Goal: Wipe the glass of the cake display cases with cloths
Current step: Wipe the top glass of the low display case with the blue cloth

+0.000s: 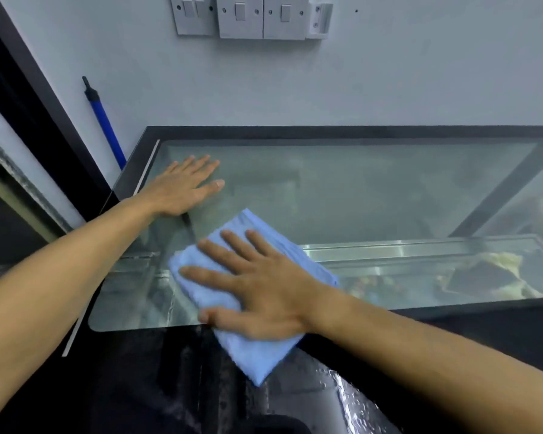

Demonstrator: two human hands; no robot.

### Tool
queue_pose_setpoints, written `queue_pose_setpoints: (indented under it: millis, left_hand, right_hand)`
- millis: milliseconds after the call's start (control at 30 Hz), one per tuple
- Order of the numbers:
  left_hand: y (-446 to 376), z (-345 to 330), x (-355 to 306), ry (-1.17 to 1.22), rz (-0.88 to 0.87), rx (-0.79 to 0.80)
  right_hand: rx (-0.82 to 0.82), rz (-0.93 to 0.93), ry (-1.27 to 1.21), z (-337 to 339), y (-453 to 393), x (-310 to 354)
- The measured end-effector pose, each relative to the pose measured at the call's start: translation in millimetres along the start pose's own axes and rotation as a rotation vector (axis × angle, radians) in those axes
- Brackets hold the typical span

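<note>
Right hand (257,286) is flat on the blue cloth (251,346), fingers straight and spread, thumb out to the side, pressing the cloth down rather than gripping it. The folded cloth lies across the near edge of the glass (342,198), its far corner out on the pane and its near corner hanging over the case's dark front (157,371). Part of the cloth is hidden under the palm.

Left hand (182,186) is palm down on the far left of the glass, fingers straight and close together, holding nothing, well apart from the cloth.

No writing anywhere: nothing legible on the cloth, the case or the wall. Three white switch plates (242,17) sit high on the wall, cut off by the top edge, with no markings I can read.

Through the glass it is murky. A metal rail (405,250) runs across inside, and to the right there is something dark with pale edging (483,277), too blurred to name. The case runs out of view on the right. The right hand and cloth edges are soft with blur.

A blue pole (105,123) with a black tip leans against the wall beside the case's far left corner, its lower end hidden behind the case. A dark frame (29,98) slants down the left side, cut off by the picture edge.
</note>
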State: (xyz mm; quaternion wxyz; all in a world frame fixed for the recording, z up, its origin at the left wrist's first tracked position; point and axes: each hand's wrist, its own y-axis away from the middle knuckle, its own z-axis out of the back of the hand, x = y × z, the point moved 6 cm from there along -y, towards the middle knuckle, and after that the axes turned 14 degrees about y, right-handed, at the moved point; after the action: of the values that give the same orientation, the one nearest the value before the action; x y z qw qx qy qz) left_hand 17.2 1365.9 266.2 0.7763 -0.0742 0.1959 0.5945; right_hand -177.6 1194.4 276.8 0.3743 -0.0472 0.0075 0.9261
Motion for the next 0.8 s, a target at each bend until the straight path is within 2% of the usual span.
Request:
queue_pose_setpoints:
  millis: [67,133,200,300,367,433,467,533,633,733,800]
  left_hand:
    - [2.8,0.5,0.3,0.009,0.009,-0.003]
    - [7.5,-0.2,-2.2,0.006,0.007,-0.005]
    - [16.6,-3.4,-8.0,0.000,0.006,-0.021]
    - [28.8,-11.2,-17.5,-0.006,-0.001,-0.038]
    - [35.5,-14.0,-20.6,-0.022,0.005,-0.055]
    - [41.5,-16.4,-22.5,-0.018,0.032,-0.060]
    - [43.1,-17.5,-23.6,-0.014,0.045,-0.064]
    - [46.3,-19.3,-28.4,-0.017,0.067,-0.083]
    - [57.5,-22.7,-33.2,-0.024,0.063,-0.090]
    - [73.4,-27.0,-36.9,-0.032,0.049,-0.087]
    - [87.4,-31.2,-41.1,-0.031,0.041,-0.075]
  right_hand:
    - [-0.021,0.134,-0.008,5.2,70.7,17.8]
    - [0.015,0.133,-0.013,3.7,122.3,-21.5]
    - [0.052,-0.025,-0.013,-0.2,143.4,-85.6]
    - [0.099,-0.331,0.019,-9.8,122.3,-166.0]
    - [0.087,-0.465,0.001,-13.9,81.2,-181.9]
    - [0.097,-0.500,-0.007,-13.4,34.3,-157.4]
    - [0.102,-0.463,0.003,-13.4,17.0,-128.2]
    - [0.074,-0.277,0.020,-11.1,8.6,-50.3]
    - [-0.002,0.028,-0.011,2.6,70.2,41.2]
    - [-0.008,0.123,-0.053,3.2,148.8,17.4]
    - [0.027,0.040,-0.023,1.7,175.3,-41.5]
